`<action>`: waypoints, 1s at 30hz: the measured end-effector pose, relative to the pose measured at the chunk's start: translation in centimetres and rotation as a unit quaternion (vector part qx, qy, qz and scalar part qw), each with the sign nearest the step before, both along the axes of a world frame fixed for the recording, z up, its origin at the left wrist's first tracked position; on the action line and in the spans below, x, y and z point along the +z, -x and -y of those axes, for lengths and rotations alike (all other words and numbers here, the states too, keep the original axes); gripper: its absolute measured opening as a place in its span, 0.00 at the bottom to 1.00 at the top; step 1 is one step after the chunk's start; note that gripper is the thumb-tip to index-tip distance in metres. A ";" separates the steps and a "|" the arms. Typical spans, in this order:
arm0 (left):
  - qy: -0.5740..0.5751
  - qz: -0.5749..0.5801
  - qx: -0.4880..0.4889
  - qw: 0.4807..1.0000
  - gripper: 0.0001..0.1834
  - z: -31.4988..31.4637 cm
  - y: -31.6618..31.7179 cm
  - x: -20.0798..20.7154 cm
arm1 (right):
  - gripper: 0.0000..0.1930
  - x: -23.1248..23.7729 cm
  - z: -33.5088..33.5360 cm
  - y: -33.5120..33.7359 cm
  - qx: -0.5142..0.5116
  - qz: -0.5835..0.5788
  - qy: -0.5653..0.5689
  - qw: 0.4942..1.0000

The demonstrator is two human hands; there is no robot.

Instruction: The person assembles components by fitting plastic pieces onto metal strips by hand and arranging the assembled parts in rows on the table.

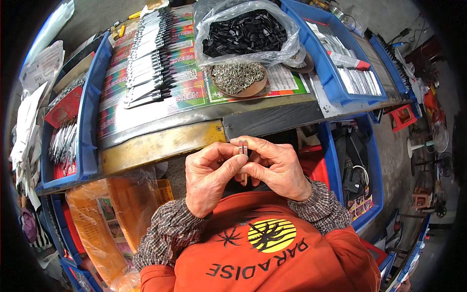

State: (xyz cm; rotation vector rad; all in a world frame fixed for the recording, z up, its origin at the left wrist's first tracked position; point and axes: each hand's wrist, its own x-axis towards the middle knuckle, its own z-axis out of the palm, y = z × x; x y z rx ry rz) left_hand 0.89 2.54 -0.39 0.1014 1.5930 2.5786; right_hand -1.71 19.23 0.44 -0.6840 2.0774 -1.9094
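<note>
Pinching the metal part together, the left hand and right hand hold it just off the near edge of the surface; likely light, stiff and slick, it is best taken by its long sides

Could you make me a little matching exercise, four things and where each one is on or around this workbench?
Things
1. Slim, shiny metal piece
2. Small, elongated black pieces
3. Heap of tiny silvery metal pins
4. Flat silvery strips with dark ends

Places
A. On a flat brown mat
B. Side by side in a long row
C. Held by the left hand and right hand together
D. Inside an open, clear plastic bag

Right pairs: 1-C, 2-D, 3-A, 4-B.
</note>
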 end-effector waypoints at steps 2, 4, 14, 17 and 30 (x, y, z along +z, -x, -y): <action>-0.015 -0.011 -0.005 1.000 0.05 0.0 0.1 -0.2 | 0.23 0.3 0.1 0.0 -0.002 0.000 -0.005 1.000; -0.012 -0.011 0.005 1.000 0.05 -0.1 0.2 -0.2 | 0.23 0.5 0.1 0.2 -0.004 0.000 -0.010 1.000; 0.000 0.039 -0.165 0.985 0.04 2.2 0.3 0.8 | 0.05 1.4 -1.3 2.4 0.113 0.085 0.083 0.986; -0.001 0.036 -0.194 0.980 0.04 2.5 0.4 1.1 | 0.04 1.3 -1.3 2.4 0.148 0.080 0.106 0.980; 0.328 -0.228 0.129 0.908 0.09 -0.2 0.7 0.8 | 0.05 0.2 0.2 3.0 0.022 0.037 0.170 0.984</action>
